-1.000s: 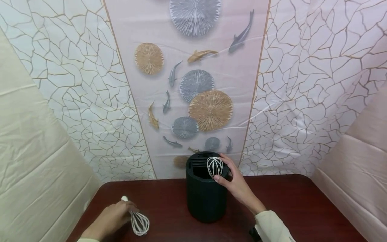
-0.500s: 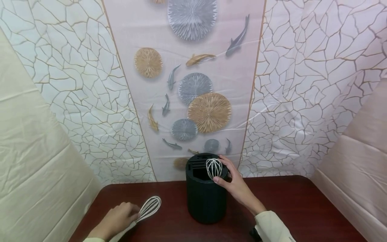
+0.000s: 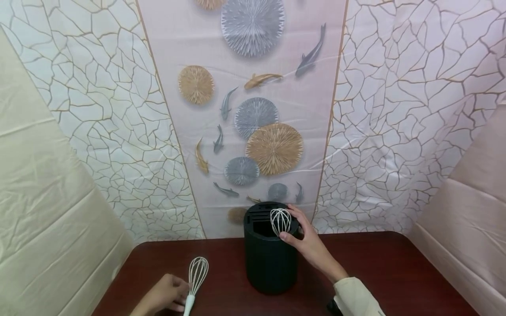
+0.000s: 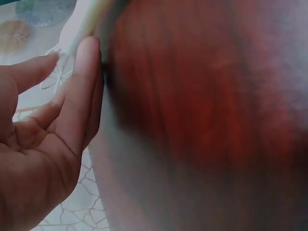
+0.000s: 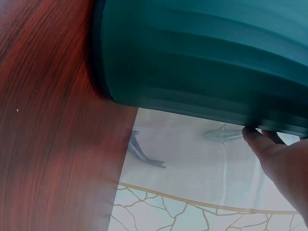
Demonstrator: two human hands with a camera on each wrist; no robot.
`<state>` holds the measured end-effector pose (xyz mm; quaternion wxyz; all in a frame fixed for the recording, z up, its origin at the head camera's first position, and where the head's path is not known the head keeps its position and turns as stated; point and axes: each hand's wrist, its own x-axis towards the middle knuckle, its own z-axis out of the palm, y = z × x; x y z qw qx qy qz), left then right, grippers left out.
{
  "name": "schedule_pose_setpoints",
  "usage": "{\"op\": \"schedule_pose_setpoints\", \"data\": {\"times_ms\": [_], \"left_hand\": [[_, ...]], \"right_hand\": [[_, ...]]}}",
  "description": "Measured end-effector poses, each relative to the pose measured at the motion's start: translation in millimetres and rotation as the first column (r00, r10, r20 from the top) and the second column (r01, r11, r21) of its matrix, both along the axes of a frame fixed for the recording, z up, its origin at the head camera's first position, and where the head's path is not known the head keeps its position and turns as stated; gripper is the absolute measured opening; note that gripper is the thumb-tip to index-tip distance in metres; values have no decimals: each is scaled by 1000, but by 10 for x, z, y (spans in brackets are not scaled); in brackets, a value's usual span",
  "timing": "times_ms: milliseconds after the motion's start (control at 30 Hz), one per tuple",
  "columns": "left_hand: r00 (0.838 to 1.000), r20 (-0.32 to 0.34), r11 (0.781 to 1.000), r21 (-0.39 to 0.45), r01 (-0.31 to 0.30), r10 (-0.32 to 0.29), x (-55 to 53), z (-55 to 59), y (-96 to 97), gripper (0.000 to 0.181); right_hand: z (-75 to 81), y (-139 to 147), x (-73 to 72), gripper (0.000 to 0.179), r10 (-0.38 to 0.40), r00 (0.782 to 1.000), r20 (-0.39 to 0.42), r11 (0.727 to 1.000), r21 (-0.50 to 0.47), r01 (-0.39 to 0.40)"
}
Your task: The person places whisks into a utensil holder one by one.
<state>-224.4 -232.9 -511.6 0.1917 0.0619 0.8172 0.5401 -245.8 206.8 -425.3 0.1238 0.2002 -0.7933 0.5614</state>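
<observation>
My left hand (image 3: 168,293) pinches a whisk (image 3: 197,274) at the neck between thumb and fingers, near the front of the table. Its wire loops point up and away, and its pale handle runs toward the front edge; in the left wrist view that handle (image 4: 86,21) blurs past the fingertips. A dark green utensil holder (image 3: 271,267) stands upright in the middle, with slots and a larger opening on top. A second whisk (image 3: 280,220) stands in it, wires up, handle hidden inside. My right hand (image 3: 312,248) grips the holder's right rim, thumb in front, fingers behind.
The dark red wooden table (image 3: 379,263) has rounded far corners. A patterned cloth (image 3: 395,131) with fish and discs hangs close behind it, and pale padded panels (image 3: 51,197) slope in at both sides.
The left hand has turned its whisk from wires toward the front to wires pointing away, and shifted a little to the right. The right hand and the holder stay in place.
</observation>
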Motion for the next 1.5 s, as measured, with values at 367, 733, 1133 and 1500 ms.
{"op": "schedule_pose_setpoints", "data": {"times_ms": [367, 733, 1133, 1500], "left_hand": [[962, 10, 954, -128, -270, 273, 188, -24, 190, 65], [964, -75, 942, -207, -263, 253, 228, 32, 525, 63], [971, 22, 971, 35, -237, 237, 243, -30, 549, 48], [969, 28, 946, 211, -246, 246, 257, 192, 675, 47]], "right_hand": [[-8, -31, -3, 66, -18, 1000, -6, 1000, 24, 18], [53, 11, -16, 64, -14, 999, -43, 1000, 13, 15], [23, -36, -21, 62, -9, 999, -41, 1000, 5, 9], [-19, -7, -13, 59, -15, 999, -41, 1000, 9, 16]]}}
